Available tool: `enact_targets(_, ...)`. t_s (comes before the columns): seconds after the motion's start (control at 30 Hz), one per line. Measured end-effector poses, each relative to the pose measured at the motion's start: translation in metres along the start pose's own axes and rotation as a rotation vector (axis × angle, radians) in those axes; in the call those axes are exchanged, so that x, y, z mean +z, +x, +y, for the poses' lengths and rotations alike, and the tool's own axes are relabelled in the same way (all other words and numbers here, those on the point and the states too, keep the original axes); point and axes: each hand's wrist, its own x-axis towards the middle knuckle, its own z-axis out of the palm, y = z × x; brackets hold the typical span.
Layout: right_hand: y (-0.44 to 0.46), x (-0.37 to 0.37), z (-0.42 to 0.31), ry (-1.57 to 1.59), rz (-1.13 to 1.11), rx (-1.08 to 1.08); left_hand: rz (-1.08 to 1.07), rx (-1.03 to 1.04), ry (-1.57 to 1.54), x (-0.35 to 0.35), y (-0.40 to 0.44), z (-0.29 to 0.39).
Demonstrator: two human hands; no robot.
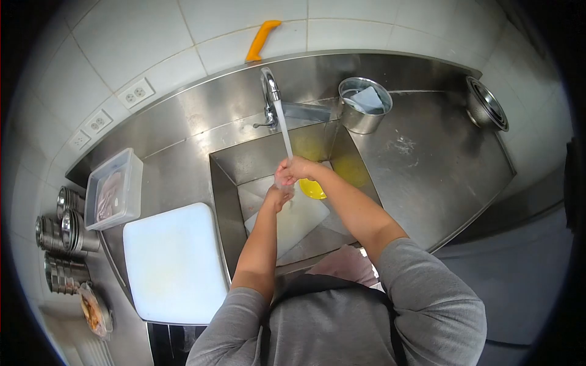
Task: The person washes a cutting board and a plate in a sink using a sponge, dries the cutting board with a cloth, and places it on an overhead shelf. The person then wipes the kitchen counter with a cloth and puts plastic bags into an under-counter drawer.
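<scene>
Water runs from the faucet [270,91] in a white stream onto my hands, above the steel sink [223,183]. My right hand [297,170] is under the stream, its fingers loosely bent and a little apart, with nothing visible in it. Just below and close to it is my left hand [279,198]; splashing water and the right hand blur its fingers. Beneath them in the sink lie a white cutting board [293,226] and a yellow bowl [313,190], partly hidden by my right arm.
A white cutting board [174,262] lies left of the sink, with a clear plastic bin [131,183] behind it. A steel pot [361,122] holding a light-blue sponge or cloth [367,99] stands right. Steel bowls [486,104] lean at the far right. An orange handle [262,41] rises behind the faucet.
</scene>
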Motion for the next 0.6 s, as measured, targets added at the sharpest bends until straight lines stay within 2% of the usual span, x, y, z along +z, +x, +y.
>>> enact_targets(0.07,-0.003,0.002,-0.008,-0.271,0.071,0.002,0.014,0.058,0.031,0.027,-0.012,0.022)
enact_targets(0.13,0.000,-0.001,-0.007,-0.279,0.114,0.012,0.026,0.116,0.067,0.032,-0.007,0.033)
enact_targets(0.2,0.005,-0.002,-0.001,-0.283,0.154,0.022,0.180,-0.021,0.143,0.030,0.001,0.041)
enact_targets(0.23,0.009,-0.003,0.005,-0.302,0.236,-0.021,0.186,-0.021,0.144,0.029,0.005,0.042)
enact_targets(0.33,0.013,0.001,0.015,-0.296,0.403,-0.112,0.289,0.018,0.069,0.029,0.014,0.053)
enact_targets(0.37,0.013,0.002,0.017,-0.275,0.492,-0.157,0.321,0.093,0.015,0.031,0.017,0.058)
enact_targets(0.4,0.012,0.002,0.014,-0.274,0.490,-0.158,0.350,0.171,-0.039,0.034,0.020,0.065)
enact_targets(0.43,0.011,0.002,0.012,-0.290,0.509,-0.078,0.353,0.171,-0.038,0.035,0.021,0.073)
enact_targets(0.47,0.010,0.002,0.009,-0.304,0.527,0.002,0.335,0.129,0.091,0.033,0.021,0.082)
enact_targets(0.5,0.007,0.002,0.006,-0.302,0.525,0.001,0.315,0.086,0.218,0.028,0.025,0.084)
enact_targets(0.53,0.003,0.003,0.003,-0.291,0.522,-0.041,0.318,0.086,0.218,0.029,0.029,0.079)
enact_targets(0.6,0.002,0.006,0.004,-0.276,0.524,-0.084,0.136,0.127,0.106,0.037,0.038,0.064)
